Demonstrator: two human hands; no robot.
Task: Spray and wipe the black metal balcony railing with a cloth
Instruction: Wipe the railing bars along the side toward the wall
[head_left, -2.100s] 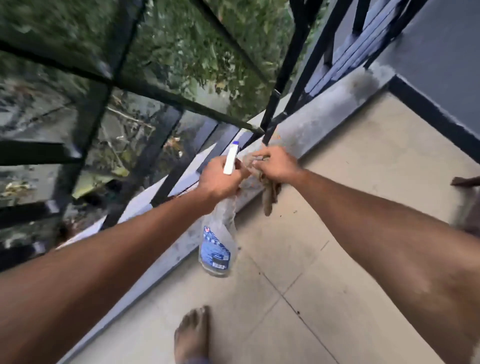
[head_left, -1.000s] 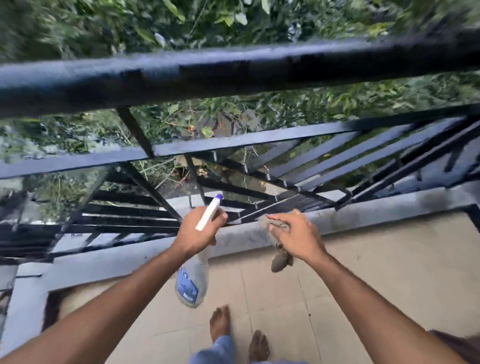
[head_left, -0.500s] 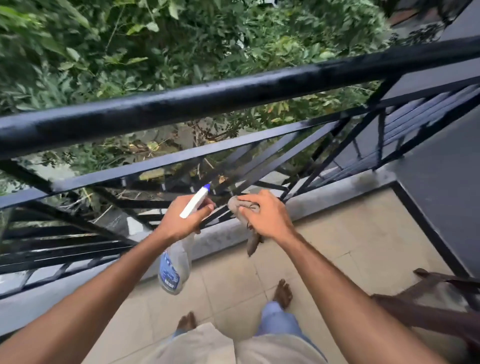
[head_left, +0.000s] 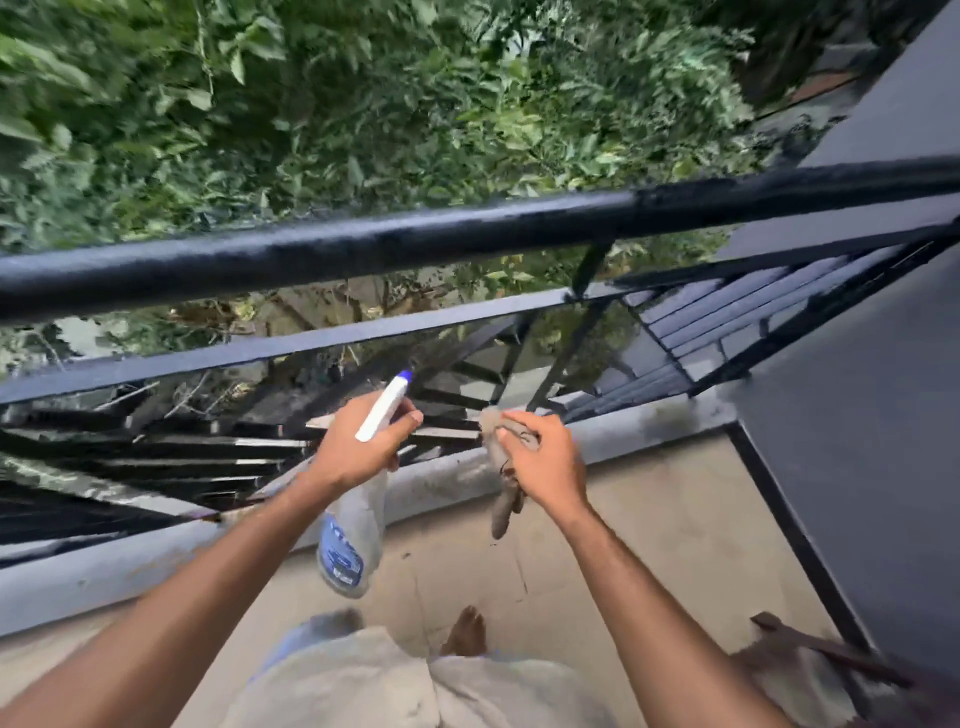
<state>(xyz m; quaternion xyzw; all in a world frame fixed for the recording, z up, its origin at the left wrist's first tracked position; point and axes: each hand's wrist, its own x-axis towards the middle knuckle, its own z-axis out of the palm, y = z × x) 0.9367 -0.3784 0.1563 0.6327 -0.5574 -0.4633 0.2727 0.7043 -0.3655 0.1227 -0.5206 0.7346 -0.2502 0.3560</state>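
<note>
Railing (head_left: 395, 244): black metal, with a thick round top rail running across the view from lower left to upper right, and a flat bar just below it.
Left fingers (head_left: 410, 418): curled around the neck of the spray bottle, thumb side up, closed tight on it.
Left hand (head_left: 353, 447): held in front of the lower bars, below the flat bar and not touching any metal.
Spray bottle (head_left: 350, 530): clear plastic with a blue label, hanging down from the left hand; its white head with a blue tip points up and to the right toward the bars.
Right fingers (head_left: 511, 418): pinched shut on the upper end of the cloth.
Right hand (head_left: 545, 462): just beside the left hand, at about the same height, apart from the railing.
Cloth (head_left: 504, 483): small, brownish-grey and bunched; one end sticks up above the fingers, the rest dangles below the hand over the ledge.
Lower bars (head_left: 208, 447): flat black slats fanning out behind both hands, somewhat blurred.
Ledge (head_left: 104, 566): pale grey kerb under the railing, stained dark near the right corner.
Floor (head_left: 649, 519): beige tiles, with a bare foot (head_left: 465, 631) showing below the hands.
Wall (head_left: 857, 415): dark grey, on the right, meeting the railing's end.
Leaves (head_left: 363, 104): dense green growth beyond and below the top rail.
</note>
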